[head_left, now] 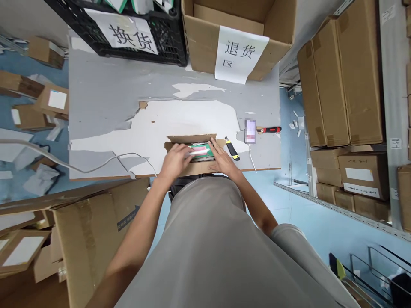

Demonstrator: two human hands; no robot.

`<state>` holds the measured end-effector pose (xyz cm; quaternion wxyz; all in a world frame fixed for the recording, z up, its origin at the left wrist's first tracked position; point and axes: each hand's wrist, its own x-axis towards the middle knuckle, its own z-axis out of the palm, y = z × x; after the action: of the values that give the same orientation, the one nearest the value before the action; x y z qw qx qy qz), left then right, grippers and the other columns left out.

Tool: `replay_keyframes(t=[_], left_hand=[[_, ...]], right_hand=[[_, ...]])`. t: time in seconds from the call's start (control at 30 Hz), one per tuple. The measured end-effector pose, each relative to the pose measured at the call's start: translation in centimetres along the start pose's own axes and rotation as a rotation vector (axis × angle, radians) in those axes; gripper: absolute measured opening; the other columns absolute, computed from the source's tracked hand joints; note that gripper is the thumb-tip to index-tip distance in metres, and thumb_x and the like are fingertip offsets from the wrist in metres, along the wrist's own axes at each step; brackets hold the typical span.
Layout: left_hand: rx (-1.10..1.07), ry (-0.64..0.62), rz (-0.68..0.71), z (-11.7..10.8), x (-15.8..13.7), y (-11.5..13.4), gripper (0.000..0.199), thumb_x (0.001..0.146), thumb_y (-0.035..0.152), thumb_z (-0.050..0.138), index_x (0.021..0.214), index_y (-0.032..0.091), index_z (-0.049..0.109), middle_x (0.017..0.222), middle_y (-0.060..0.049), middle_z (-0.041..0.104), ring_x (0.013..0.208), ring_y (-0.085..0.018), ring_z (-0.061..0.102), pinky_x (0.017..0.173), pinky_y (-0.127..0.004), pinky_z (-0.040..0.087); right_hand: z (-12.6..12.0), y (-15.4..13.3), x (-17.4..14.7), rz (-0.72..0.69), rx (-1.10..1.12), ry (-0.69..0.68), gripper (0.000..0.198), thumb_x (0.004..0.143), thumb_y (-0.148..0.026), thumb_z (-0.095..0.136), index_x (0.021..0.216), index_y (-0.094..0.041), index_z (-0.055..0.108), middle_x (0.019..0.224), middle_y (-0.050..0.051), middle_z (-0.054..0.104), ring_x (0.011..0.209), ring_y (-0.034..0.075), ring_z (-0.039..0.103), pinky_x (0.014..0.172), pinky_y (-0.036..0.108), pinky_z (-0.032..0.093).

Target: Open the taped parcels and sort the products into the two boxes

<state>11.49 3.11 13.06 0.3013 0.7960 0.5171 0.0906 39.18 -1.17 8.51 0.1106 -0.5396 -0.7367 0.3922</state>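
A small opened cardboard carton (197,170) lies at the table's near edge, its far flap standing up. Inside is a green-and-white package (205,149) with a pinkish patch on top. My left hand (175,161) reaches over the carton's left side, with closed fingers on the package's left end. On the right side, my right hand (224,161) has its fingers stretched out along the carton's edge and flap, touching the package's right end. A yellow-and-black utility knife (232,149) lies just right of this hand. The package's underside is hidden in the carton.
A phone (250,131) on a white cable lies beside a red-and-black handled tool (271,129). A black crate (138,36) and a large open box (202,51) stand at the back. A big carton (93,239) adjoins the table's near left; shelved boxes (340,85) line the right.
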Motion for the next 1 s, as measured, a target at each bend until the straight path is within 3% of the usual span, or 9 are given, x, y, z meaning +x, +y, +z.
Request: replay_keyframes(t=[0.07, 0.17, 0.33, 0.47, 0.57, 0.67, 0.8, 1.0], left_hand=[[-0.012, 0.127, -0.009, -2.7, -0.1, -0.5, 0.027, 0.11, 0.033, 0.064, 0.126, 0.026, 0.085, 0.125, -0.014, 0.079, 0.122, -0.039, 0.068, 0.113, -0.056, 0.06], [0.008, 0.267, -0.031, -6.0, 2.3, -0.9, 0.025, 0.111, 0.036, 0.067, 0.127, 0.026, 0.083, 0.125, -0.013, 0.078, 0.12, -0.039, 0.067, 0.114, -0.058, 0.057], [0.049, 0.297, -0.01, -7.9, 7.4, -0.8, 0.034, 0.109, 0.033, 0.07, 0.141, 0.023, 0.077, 0.139, -0.014, 0.074, 0.13, -0.039, 0.066, 0.118, -0.056, 0.055], [0.008, 0.277, 0.024, -6.2, 5.5, -0.2, 0.039, 0.111, 0.039, 0.068, 0.145, 0.021, 0.075, 0.143, -0.015, 0.073, 0.131, -0.038, 0.069, 0.119, -0.054, 0.056], [-0.015, 0.125, 0.007, -3.0, 2.0, -0.3, 0.034, 0.11, 0.037, 0.065, 0.138, 0.023, 0.078, 0.137, -0.014, 0.077, 0.129, -0.037, 0.072, 0.115, -0.051, 0.06], [0.053, -0.053, -0.115, 0.7, 0.0, -1.0, 0.039, 0.101, 0.027, 0.07, 0.139, 0.023, 0.079, 0.145, -0.017, 0.077, 0.132, -0.04, 0.074, 0.109, -0.05, 0.065], [0.16, -0.154, -0.211, 4.0, 1.1, -1.9, 0.052, 0.094, 0.018, 0.072, 0.146, 0.018, 0.076, 0.158, -0.024, 0.071, 0.137, -0.044, 0.074, 0.107, -0.053, 0.068], [0.268, -0.327, -0.257, 4.5, 4.2, -0.9, 0.046, 0.099, 0.009, 0.06, 0.144, 0.005, 0.073, 0.143, -0.036, 0.075, 0.133, -0.045, 0.077, 0.106, -0.054, 0.067]], right_hand=[[0.1, 0.1, 0.0, -0.009, 0.007, 0.001, 0.146, 0.088, -0.017, 0.1, 0.196, -0.033, 0.004, 0.203, 0.014, 0.004, 0.187, 0.042, 0.026, 0.148, 0.059, 0.037], [0.0, 0.2, 0.0, -0.016, 0.012, 0.001, 0.144, 0.089, -0.018, 0.099, 0.196, -0.035, 0.006, 0.203, 0.014, 0.007, 0.187, 0.04, 0.025, 0.148, 0.058, 0.038], [-0.3, 0.2, 0.2, -0.015, 0.001, -0.011, 0.146, 0.087, -0.018, 0.102, 0.196, -0.035, 0.006, 0.203, 0.016, 0.008, 0.187, 0.04, 0.025, 0.147, 0.058, 0.038], [-0.4, 0.2, 0.2, 0.008, -0.006, -0.023, 0.145, 0.088, -0.02, 0.102, 0.196, -0.034, 0.006, 0.203, 0.016, 0.005, 0.187, 0.042, 0.026, 0.147, 0.06, 0.039], [-0.3, 0.2, 0.3, 0.026, -0.009, -0.022, 0.146, 0.087, -0.02, 0.102, 0.196, -0.035, 0.006, 0.204, 0.014, 0.004, 0.186, 0.043, 0.029, 0.145, 0.06, 0.042], [-0.4, 0.2, 0.4, 0.015, -0.01, -0.022, 0.148, 0.086, -0.021, 0.103, 0.197, -0.034, 0.005, 0.203, 0.014, 0.001, 0.186, 0.044, 0.027, 0.147, 0.061, 0.038], [-0.7, 0.1, 0.4, -0.003, -0.017, -0.024, 0.149, 0.086, -0.021, 0.104, 0.197, -0.032, 0.006, 0.203, 0.015, 0.0, 0.187, 0.043, 0.026, 0.149, 0.06, 0.035], [-0.7, -0.2, 0.3, 0.026, -0.009, -0.026, 0.148, 0.083, -0.024, 0.108, 0.197, -0.032, 0.014, 0.203, 0.016, 0.003, 0.185, 0.044, 0.029, 0.146, 0.059, 0.041]])
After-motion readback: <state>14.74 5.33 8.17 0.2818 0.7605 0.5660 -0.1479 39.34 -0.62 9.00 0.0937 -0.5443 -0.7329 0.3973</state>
